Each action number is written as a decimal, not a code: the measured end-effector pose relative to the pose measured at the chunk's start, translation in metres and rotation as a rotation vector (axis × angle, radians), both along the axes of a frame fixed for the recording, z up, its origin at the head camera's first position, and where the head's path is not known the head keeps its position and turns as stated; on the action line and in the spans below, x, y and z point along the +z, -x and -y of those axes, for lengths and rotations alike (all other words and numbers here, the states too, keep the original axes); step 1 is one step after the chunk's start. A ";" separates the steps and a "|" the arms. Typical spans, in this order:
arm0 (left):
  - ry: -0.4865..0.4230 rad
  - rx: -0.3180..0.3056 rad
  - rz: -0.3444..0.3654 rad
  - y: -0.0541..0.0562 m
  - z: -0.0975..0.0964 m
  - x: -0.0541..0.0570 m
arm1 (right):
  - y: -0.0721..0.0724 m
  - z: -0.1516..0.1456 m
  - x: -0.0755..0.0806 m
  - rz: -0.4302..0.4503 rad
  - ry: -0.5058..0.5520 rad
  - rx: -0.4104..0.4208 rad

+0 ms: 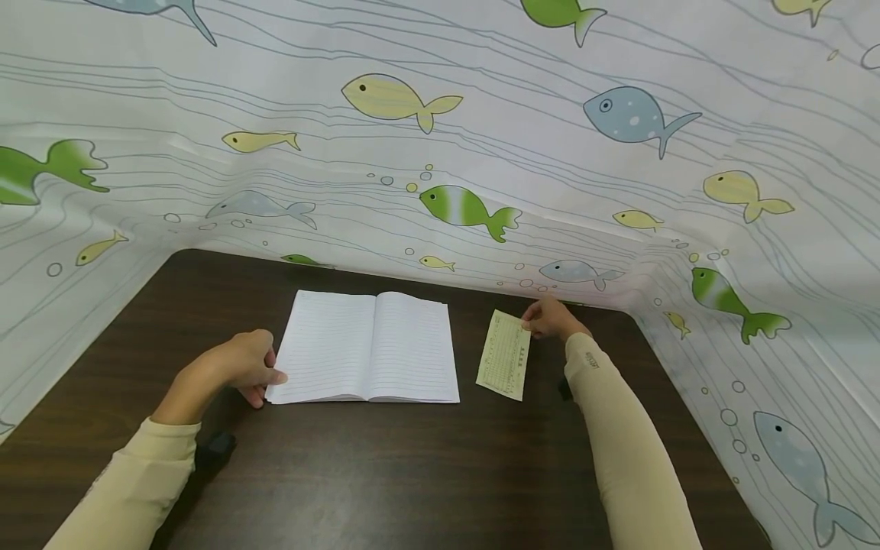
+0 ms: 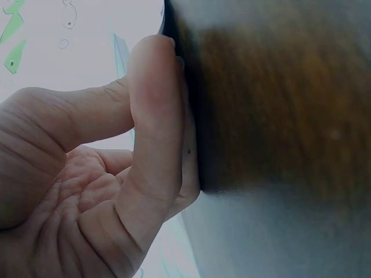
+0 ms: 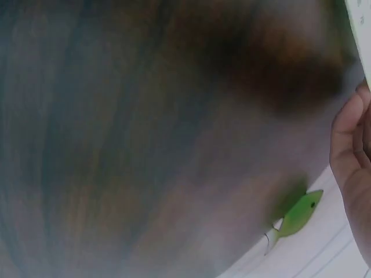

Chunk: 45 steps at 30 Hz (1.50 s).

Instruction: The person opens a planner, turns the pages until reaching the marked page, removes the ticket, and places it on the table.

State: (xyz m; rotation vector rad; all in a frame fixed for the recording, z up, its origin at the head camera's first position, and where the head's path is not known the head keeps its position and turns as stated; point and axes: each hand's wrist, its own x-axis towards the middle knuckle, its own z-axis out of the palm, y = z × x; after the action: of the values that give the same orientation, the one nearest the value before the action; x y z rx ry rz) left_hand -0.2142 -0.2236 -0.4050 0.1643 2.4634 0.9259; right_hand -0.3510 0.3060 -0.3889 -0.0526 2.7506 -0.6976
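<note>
An open notebook (image 1: 337,347) with lined white pages lies flat on the dark wooden table. At its lower left corner my left hand (image 1: 241,362) pinches the edge, thumb over the page and the other fingers curled at the side. The left wrist view shows this hand (image 2: 153,127) close against the tabletop. To the right of the notebook, a pale yellow printed slip of paper (image 1: 505,355) is tilted slightly. My right hand (image 1: 552,318) pinches its upper right corner between thumb and fingers. Only part of that hand (image 3: 351,139) shows in the right wrist view, beside the slip's edge.
The dark wooden table (image 1: 385,473) extends toward me in front of the notebook. White sheeting (image 1: 481,160) printed with fish and wavy lines rises behind the table and along both sides. Both forearms wear light sleeves (image 1: 622,435), with dark straps or devices near the wrists.
</note>
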 end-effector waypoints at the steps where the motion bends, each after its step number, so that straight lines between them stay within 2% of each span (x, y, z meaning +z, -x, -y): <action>1: 0.001 0.000 0.001 0.000 0.000 0.000 | 0.000 0.001 -0.002 -0.003 -0.003 -0.010; 6: -0.001 0.005 0.006 0.000 0.000 0.000 | -0.003 0.006 -0.009 -0.057 -0.043 -0.034; 13: 0.011 0.002 0.004 0.001 0.000 0.001 | -0.002 0.010 -0.013 -0.146 -0.114 0.013; 19: 0.013 0.006 0.007 0.001 0.001 0.002 | 0.003 0.006 -0.021 -0.166 -0.134 0.037; 25: 0.012 0.005 0.009 0.002 0.001 0.001 | 0.004 0.000 -0.027 -0.166 -0.127 -0.014; 38: 0.024 -0.017 0.004 0.002 0.002 0.003 | -0.004 0.003 -0.024 -0.180 -0.106 -0.049; 45: 0.011 -0.023 0.005 0.001 0.002 0.004 | -0.006 0.000 -0.023 -0.229 -0.017 -0.059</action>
State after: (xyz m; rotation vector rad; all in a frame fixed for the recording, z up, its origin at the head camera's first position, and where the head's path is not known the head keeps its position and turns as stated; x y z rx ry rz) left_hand -0.2155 -0.2257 -0.4009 0.1857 2.4564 0.9020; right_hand -0.3448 0.3057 -0.4123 -0.0503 2.9872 -0.7245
